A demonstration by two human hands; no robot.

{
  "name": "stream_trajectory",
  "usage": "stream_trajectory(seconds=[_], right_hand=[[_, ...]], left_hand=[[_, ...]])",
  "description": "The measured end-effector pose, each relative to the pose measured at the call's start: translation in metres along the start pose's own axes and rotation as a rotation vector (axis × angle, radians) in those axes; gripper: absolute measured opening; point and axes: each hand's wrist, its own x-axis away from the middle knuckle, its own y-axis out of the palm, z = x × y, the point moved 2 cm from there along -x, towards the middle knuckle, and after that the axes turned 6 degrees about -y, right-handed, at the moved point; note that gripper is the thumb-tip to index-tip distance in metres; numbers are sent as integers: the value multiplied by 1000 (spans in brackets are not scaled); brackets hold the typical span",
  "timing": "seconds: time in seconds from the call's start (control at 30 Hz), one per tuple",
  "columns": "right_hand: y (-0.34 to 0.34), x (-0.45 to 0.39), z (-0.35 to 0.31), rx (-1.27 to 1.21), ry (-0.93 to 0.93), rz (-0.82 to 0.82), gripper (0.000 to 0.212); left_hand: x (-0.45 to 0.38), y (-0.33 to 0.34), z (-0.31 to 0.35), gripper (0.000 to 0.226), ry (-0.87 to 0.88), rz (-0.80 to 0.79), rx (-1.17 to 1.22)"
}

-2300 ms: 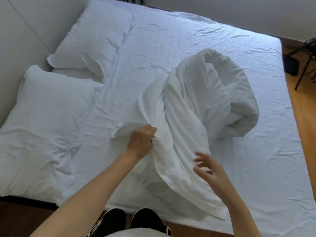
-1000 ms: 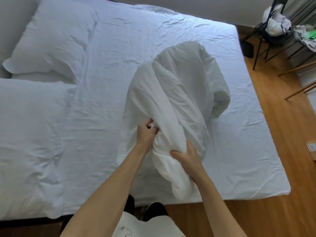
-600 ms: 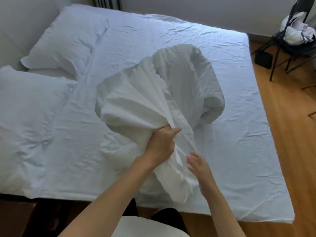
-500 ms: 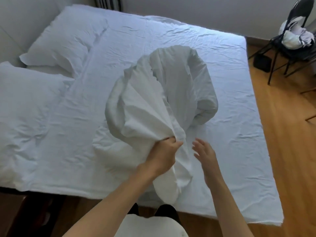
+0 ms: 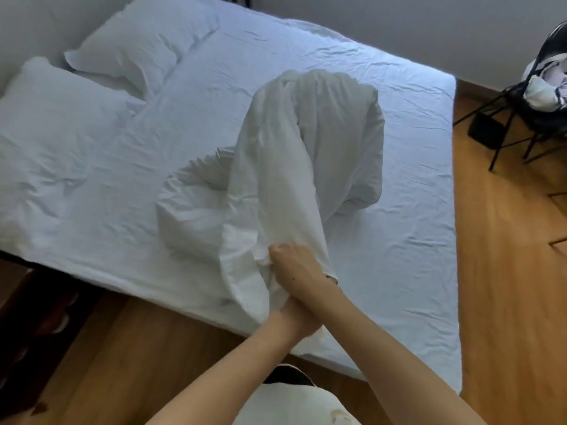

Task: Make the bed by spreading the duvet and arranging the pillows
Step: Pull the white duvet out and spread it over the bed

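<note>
- White, creased sheeting is stretched over the bed (image 5: 399, 240), which fills most of the frame from the upper left to the lower right.
- Wooden floor (image 5: 506, 271) is seen along the right edge and across the lower left of the frame.
- A white duvet (image 5: 306, 142) is bunched in a tall heap at the centre of the bed. One fold is drawn down toward the near edge of the mattress, and a lower lump is left lying to the left of it.
- Two white pillows are laid side by side at the left end of the bed: the nearer pillow (image 5: 55, 124) at the left edge of the frame, the farther pillow (image 5: 144, 44) in the upper left, with their corners close together.
- A dark folding chair (image 5: 521, 118) with pale clothes (image 5: 546, 87) piled on it is seen at the upper right, on the floor and apart from the bed.
- The right hand (image 5: 294, 265) is clenched round the drawn-down fold of the duvet, just below the centre of the frame.
- The left hand (image 5: 299, 322) is crossed beneath the right forearm and is mostly covered by it and by the duvet's edge; its grasp cannot be told.
</note>
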Motion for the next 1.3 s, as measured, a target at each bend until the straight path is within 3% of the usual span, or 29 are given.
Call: stream_trajectory(seconds=[0.03,0.07,0.1,0.2,0.33,0.4,0.43,0.5,0.57,0.63,0.7,0.8,0.9,1.0,1.07,1.13,1.23,1.3], right_hand=[[5,3,2,-45,1,-42,8],[8,6,3,-106,-10,-50,8],[8,8,5,-179,-19,-29,10],[3,24,13,-263,-10,97,24],[-13,51,59,-277,46,224,42],[-13,64,83,-314,52,253,44],[-12,70,91,-340,25,275,45],[-10,83,102,-377,-68,317,43],[-6,96,109,-421,-153,305,27],[6,110,121,-500,-169,247,6],[19,127,138,-570,-182,205,12],[38,153,184,-745,-205,213,20],[43,183,246,-1195,-61,232,14],[40,188,289,-1519,201,275,34],[34,182,304,-1530,261,158,55],[27,174,304,-1501,209,61,63],[29,170,298,-1394,75,92,51],[45,174,304,-1251,88,81,52]], left_hand=[[9,-8,9,70,-91,-21,-60],[17,1,-1,72,67,46,-268],[17,17,-4,65,110,28,-520],[38,31,17,35,133,236,-305],[98,33,18,35,403,880,-222],[115,21,26,38,278,1039,-18],[113,10,36,51,165,1065,84],[87,-8,62,83,-56,893,307],[48,-14,89,101,-205,754,354],[15,-14,105,104,-337,709,285],[-6,-5,112,80,-432,682,212],[-15,31,134,43,-442,652,106],[-9,91,168,41,-421,712,-97],[1,137,186,41,-365,769,-190],[6,170,199,41,-318,774,-245],[10,208,211,46,-282,778,-319],[20,274,218,56,-269,741,-393],[24,313,213,58,-239,753,-399]])
